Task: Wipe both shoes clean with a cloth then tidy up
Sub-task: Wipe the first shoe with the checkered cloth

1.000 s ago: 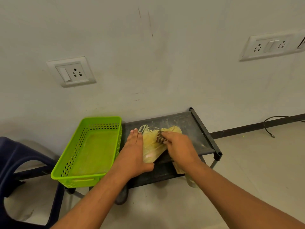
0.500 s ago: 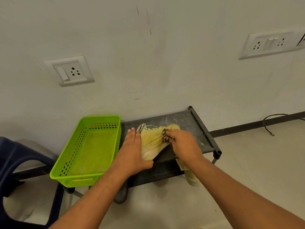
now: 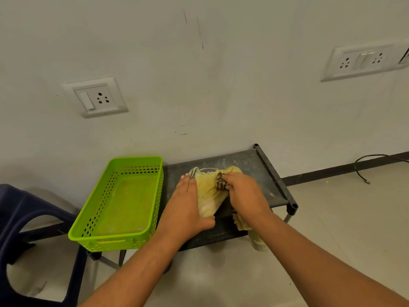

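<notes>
A yellow shoe [image 3: 209, 193] with pale laces lies on the dark rack shelf [image 3: 250, 165]. My left hand [image 3: 186, 209] lies flat along the shoe's left side, fingers straight, thumb across its near end. My right hand [image 3: 245, 193] grips a striped cloth [image 3: 221, 183] and presses it on the shoe's top. A tail of the cloth hangs below my right wrist. A pale shape [image 3: 259, 243] on the floor under the shelf's front edge may be the second shoe; most of it is hidden.
A green perforated basket [image 3: 137, 161] stands left of the shoe, overhanging the rack's left end. A dark blue plastic chair [image 3: 24, 209] is at far left. The wall is right behind the rack. A black cable [image 3: 363, 165] lies on the floor at right.
My right hand with the cloth has slid a little to the right and away over the shoe's top. My left hand has stayed against the shoe.
</notes>
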